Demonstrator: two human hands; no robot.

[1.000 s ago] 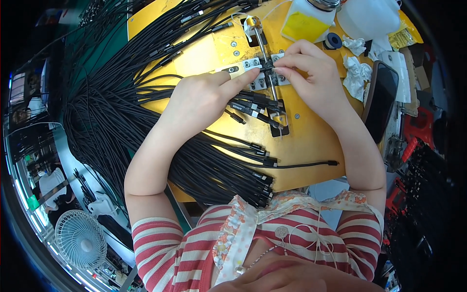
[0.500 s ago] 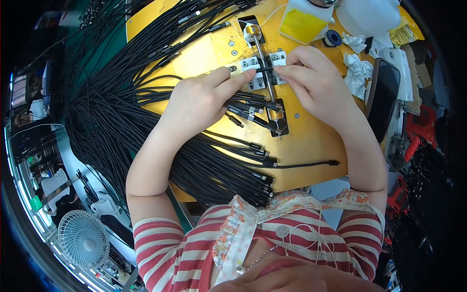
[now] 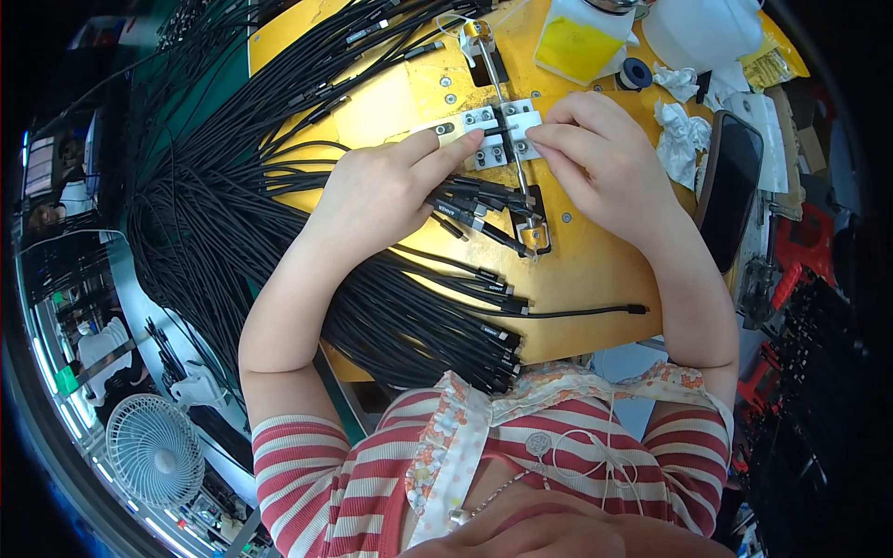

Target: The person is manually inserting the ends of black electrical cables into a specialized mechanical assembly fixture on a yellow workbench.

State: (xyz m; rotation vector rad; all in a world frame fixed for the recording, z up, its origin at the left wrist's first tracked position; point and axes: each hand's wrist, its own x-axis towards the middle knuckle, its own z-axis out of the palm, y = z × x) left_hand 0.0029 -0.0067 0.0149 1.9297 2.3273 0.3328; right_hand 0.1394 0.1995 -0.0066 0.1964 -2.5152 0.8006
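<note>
My left hand (image 3: 386, 191) is closed around a black cable (image 3: 496, 131), its index fingertip pressing the cable at the left metal block (image 3: 478, 118) of a small clamp fixture. Several more black cables with dark plugs (image 3: 460, 210) stick out from below this hand. At the right metal block (image 3: 523, 119), my right hand (image 3: 605, 153) pinches the cable's far end between thumb and index finger; the fingers hide the tip. A slim metal rod (image 3: 503, 91) crosses over the fixture between the blocks, with brass-coloured ends (image 3: 477, 30).
A big bundle of black cables (image 3: 214, 223) fans across the left side of the yellow work plate (image 3: 595, 265). Toward the right are a white bottle with a yellow label (image 3: 579, 42), a solder-like spool (image 3: 636, 73), crumpled tissue (image 3: 684, 139) and a phone (image 3: 731, 181). A fan (image 3: 156, 448) stands lower left.
The rod's brass ends have shifted outward, the upper one up and the lower one down. The right block has slid slightly left, nearer the left block. Both hands stay almost in place.
</note>
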